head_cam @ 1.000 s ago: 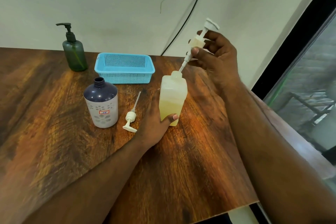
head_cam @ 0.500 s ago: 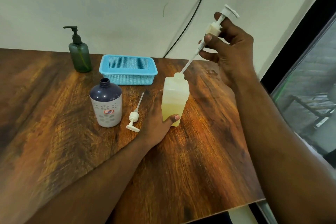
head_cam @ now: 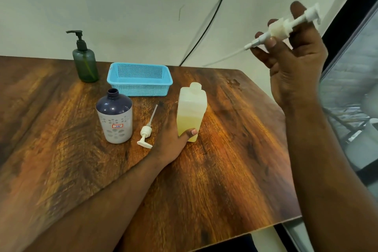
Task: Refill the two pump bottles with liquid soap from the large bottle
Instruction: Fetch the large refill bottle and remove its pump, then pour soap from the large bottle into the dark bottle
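The right hand [head_cam: 294, 63] is pinching a white plastic pump head [head_cam: 281, 28] between thumb and fingers, its grip clamped on the ribbed collar, holding it up in the air to the right of the worktop [head_cam: 235, 159]. Its thin dip tube is slanting down to the left, fading pale against the wall. The left hand [head_cam: 173, 141] is gripping the base of a square translucent bottle [head_cam: 191, 112], thumb curling across the front; the bottle is standing upright and uncapped, with yellowish liquid filling roughly its lower half. The left hand's fingers are hiding behind the bottle. Just left of that hand a second white pump [head_cam: 146, 134] is lying flat on the glossy wood-grain surface. Beside it a round bottle [head_cam: 114, 117] with a dark dome top and patterned white sleeve is standing open. Behind, a blue perforated basket [head_cam: 140, 82] and a smoky green pump bottle [head_cam: 84, 61] are sitting near the wall.
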`<state>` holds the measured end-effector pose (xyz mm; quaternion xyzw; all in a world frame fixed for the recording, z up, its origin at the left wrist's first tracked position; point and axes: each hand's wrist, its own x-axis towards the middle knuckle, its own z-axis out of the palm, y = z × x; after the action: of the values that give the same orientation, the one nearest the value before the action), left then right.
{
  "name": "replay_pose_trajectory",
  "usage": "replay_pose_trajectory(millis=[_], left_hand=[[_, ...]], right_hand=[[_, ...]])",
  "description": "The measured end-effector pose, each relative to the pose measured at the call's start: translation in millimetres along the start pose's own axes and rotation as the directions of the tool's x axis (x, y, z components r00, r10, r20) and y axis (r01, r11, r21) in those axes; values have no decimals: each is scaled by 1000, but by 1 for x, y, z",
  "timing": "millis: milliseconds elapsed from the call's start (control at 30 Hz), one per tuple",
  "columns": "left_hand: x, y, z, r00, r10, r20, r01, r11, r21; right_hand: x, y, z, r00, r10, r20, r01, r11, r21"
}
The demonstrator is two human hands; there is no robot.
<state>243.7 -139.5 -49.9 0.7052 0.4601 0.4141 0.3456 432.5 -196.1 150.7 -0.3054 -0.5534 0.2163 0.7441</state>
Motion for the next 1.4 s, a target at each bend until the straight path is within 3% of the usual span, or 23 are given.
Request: replay_pose_trajectory(millis=[167,233,333,433,533,767,933,1033,1100,1200,1300,1400], left_hand=[[-1,0,0,1000,18,-1,-18,1000,-7],[-1,1,0,1000,21,2,-21,1000,-8],[0,1,-1,999,46,-18,-46,999,-2],[-1,2,-1,999,42,-24,-42,999,14],[-2,4,0,998,52,-39,-51,999,17],[-3,4,-2,999,44,-24,-44,999,-9],[-3,6,-2,999,28,-21,-29,1000,-5],[-3,7,-3,999,32,-30,-32,999,-11],[-3,8,-4,998,38,-40,-40,999,-30],[-4,7,-5,997,51,-64,-55,997,-59],[-7,7,-5,991,54,-120,-65,994,-88],[-16,15,-14,977,4,-212,-42,984,-175]], right_hand=[[-31,42,-17,996,5,95,21,961,-275],[-46,66,-27,971,-19,236,130,876,-464],[-64,106,-46,817,50,575,414,643,-644],[-78,136,-58,638,126,760,644,455,-615],[-82,150,-60,549,176,817,729,378,-571],[-78,155,-58,527,299,795,736,307,-604],[-82,158,-59,543,351,763,724,265,-637],[-86,153,-57,634,286,718,653,299,-696],[-88,147,-54,748,239,619,510,390,-767],[-88,129,-39,892,256,373,158,597,-787],[-89,111,-17,902,374,217,-142,730,-669],[-93,107,0,907,390,157,-190,714,-674]])
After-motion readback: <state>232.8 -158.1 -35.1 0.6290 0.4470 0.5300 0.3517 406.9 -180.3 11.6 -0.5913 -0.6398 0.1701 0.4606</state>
